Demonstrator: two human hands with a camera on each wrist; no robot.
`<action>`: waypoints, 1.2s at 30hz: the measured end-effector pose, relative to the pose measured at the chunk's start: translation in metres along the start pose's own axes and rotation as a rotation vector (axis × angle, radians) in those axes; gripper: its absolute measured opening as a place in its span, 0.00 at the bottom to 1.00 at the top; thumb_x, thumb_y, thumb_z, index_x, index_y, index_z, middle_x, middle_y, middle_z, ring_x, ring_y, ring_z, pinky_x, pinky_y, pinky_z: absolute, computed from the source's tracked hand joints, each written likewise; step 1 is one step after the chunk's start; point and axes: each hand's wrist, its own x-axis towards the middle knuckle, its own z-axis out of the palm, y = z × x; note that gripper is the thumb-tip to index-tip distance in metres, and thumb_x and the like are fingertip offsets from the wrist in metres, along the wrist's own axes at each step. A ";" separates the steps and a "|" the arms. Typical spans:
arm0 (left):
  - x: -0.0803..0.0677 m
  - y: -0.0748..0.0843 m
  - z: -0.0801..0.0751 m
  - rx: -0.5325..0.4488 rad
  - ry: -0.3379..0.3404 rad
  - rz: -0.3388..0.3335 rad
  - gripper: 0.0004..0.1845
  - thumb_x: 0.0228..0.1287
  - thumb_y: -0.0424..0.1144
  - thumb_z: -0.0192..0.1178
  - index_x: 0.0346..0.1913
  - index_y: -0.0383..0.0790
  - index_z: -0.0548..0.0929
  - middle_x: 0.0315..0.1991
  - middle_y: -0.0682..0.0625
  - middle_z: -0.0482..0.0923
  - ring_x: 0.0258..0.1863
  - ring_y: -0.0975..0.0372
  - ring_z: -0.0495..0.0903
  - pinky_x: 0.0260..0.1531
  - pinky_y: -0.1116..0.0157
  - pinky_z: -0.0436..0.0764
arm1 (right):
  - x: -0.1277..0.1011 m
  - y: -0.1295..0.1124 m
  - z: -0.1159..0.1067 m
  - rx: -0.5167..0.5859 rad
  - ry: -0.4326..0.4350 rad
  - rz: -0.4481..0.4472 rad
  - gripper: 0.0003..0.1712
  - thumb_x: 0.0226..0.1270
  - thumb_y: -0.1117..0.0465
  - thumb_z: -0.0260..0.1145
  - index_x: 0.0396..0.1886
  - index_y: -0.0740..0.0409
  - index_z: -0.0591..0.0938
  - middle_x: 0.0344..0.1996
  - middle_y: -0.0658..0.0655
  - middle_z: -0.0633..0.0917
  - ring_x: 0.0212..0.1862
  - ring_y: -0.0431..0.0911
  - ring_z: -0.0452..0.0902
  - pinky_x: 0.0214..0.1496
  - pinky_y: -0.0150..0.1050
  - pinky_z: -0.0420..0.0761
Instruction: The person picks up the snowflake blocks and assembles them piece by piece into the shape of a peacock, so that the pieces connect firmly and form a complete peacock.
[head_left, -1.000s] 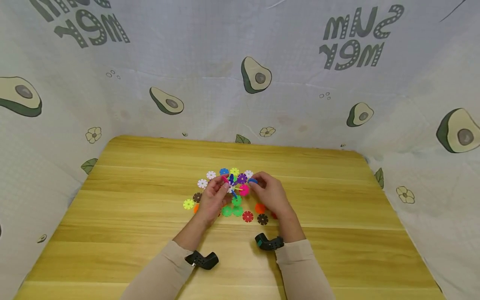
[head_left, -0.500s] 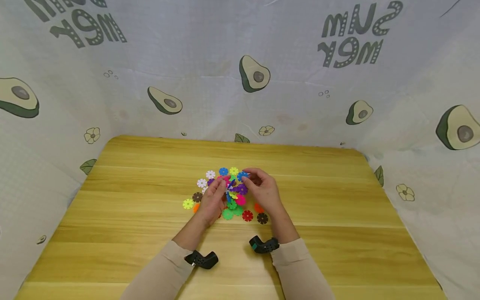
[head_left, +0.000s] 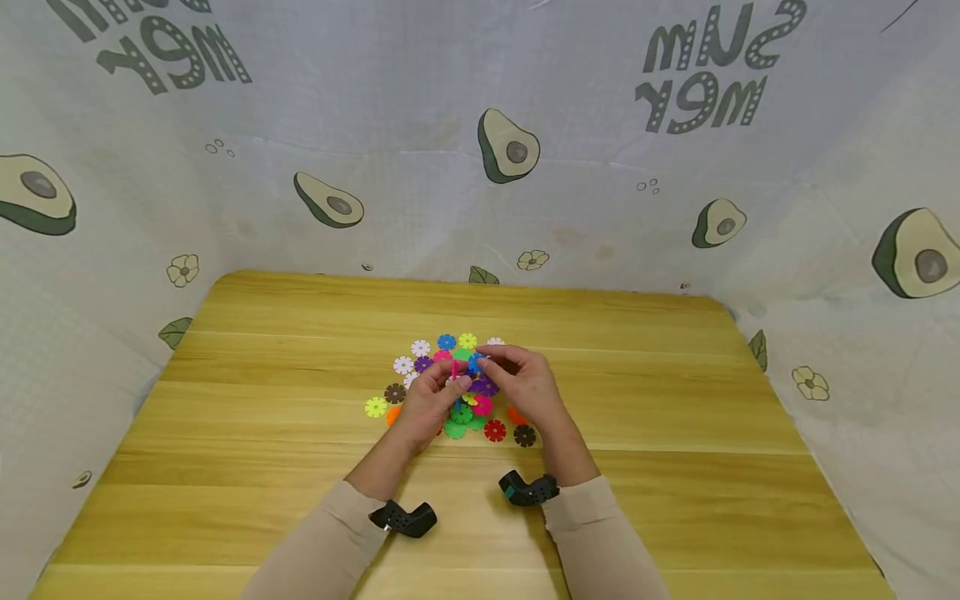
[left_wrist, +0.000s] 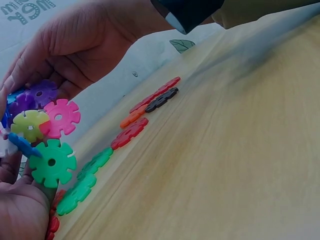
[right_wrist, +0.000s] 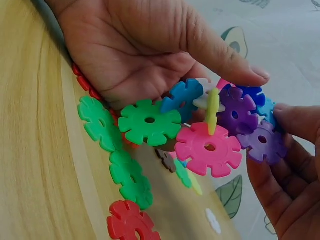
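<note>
Head view: left hand (head_left: 429, 398) and right hand (head_left: 527, 385) pinch a cluster of joined snowflake discs (head_left: 471, 385) above the table (head_left: 225, 433), loose discs (head_left: 420, 348) at 11 o'clock. Left wrist view: green disc (left_wrist: 52, 162) at the cluster's 6 o'clock. Right wrist view: pink disc (right_wrist: 209, 148) foremost.

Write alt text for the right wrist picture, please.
Two hands hold a cluster of interlocked plastic snowflake discs above a wooden table: the left hand from above, the right hand pinching a purple disc. Loose green discs lie below.
</note>
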 end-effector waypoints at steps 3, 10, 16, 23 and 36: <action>0.000 0.000 0.000 0.013 0.004 -0.008 0.18 0.76 0.30 0.56 0.62 0.23 0.73 0.41 0.60 0.83 0.44 0.71 0.82 0.47 0.77 0.83 | 0.000 0.000 0.000 -0.003 -0.032 0.006 0.17 0.72 0.60 0.68 0.56 0.63 0.86 0.49 0.62 0.88 0.49 0.52 0.84 0.50 0.26 0.85; 0.000 0.000 0.000 0.069 0.027 -0.012 0.17 0.74 0.31 0.59 0.60 0.24 0.76 0.43 0.56 0.83 0.44 0.69 0.82 0.46 0.76 0.83 | 0.000 -0.001 0.001 -0.047 -0.040 -0.019 0.15 0.73 0.63 0.66 0.55 0.63 0.87 0.49 0.61 0.88 0.47 0.50 0.85 0.48 0.26 0.85; 0.000 -0.001 0.000 0.121 0.051 -0.008 0.18 0.73 0.32 0.61 0.60 0.26 0.77 0.46 0.51 0.84 0.44 0.69 0.81 0.45 0.76 0.83 | 0.000 0.000 0.003 -0.089 -0.049 -0.038 0.14 0.73 0.63 0.66 0.53 0.63 0.87 0.45 0.62 0.88 0.40 0.45 0.81 0.41 0.25 0.83; 0.000 -0.001 0.002 0.115 0.059 0.025 0.21 0.76 0.35 0.58 0.66 0.29 0.76 0.54 0.45 0.83 0.49 0.67 0.81 0.50 0.75 0.82 | 0.003 0.008 -0.022 -0.029 -0.055 0.066 0.19 0.78 0.58 0.61 0.60 0.63 0.83 0.51 0.66 0.87 0.51 0.55 0.85 0.54 0.37 0.88; -0.004 0.000 -0.003 -0.010 -0.045 -0.009 0.32 0.82 0.57 0.42 0.79 0.45 0.60 0.84 0.47 0.43 0.75 0.43 0.60 0.31 0.61 0.90 | -0.007 0.028 -0.081 -0.494 -0.260 0.364 0.17 0.63 0.57 0.76 0.49 0.56 0.86 0.42 0.56 0.85 0.44 0.48 0.77 0.48 0.41 0.80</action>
